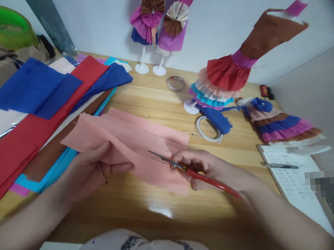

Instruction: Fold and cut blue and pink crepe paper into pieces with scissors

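Observation:
My left hand (93, 172) pinches a strip of pink crepe paper (128, 139) above the wooden table (153, 99), thumb on top of the sheet. My right hand (204, 168) grips red-handled scissors (199, 176). Their thin blades lie across the pink paper near its middle, pointing left. The paper sags toward the table on the right side.
Stacked crepe sheets in blue (35, 88), red (27, 138), brown and cyan lie at the left. Paper-dressed doll figures on white stands (154, 19), (223, 79) rise at the back. A tape roll (209, 129), a round tin (176, 83), and a clipboard with a pen (290, 173) lie to the right.

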The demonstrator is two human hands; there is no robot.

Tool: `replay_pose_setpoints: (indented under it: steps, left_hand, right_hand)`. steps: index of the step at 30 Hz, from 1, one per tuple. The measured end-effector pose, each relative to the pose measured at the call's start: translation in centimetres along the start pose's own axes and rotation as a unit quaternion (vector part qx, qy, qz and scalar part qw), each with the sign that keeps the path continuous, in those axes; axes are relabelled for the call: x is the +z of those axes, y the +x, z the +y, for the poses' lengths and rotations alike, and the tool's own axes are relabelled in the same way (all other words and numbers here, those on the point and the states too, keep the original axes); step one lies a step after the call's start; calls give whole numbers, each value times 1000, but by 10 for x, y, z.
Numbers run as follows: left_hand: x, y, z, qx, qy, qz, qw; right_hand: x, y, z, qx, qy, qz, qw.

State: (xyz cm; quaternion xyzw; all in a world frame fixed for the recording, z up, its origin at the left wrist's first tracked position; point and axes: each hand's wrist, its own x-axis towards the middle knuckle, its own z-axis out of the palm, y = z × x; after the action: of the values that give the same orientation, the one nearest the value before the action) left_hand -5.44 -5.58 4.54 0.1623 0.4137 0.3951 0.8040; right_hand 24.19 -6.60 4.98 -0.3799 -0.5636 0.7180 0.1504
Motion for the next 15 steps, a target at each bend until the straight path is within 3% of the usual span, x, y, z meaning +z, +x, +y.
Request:
replay_pose_setpoints:
  steps: [9, 15]
  left_hand:
    - [-1, 1, -2, 7, -6, -42, 999]
    - [3, -2, -2, 15, 9, -54, 998]
  right_hand:
    - [2, -3, 4, -5, -29, 14, 999]
    - [4, -2, -4, -4, -29, -18, 999]
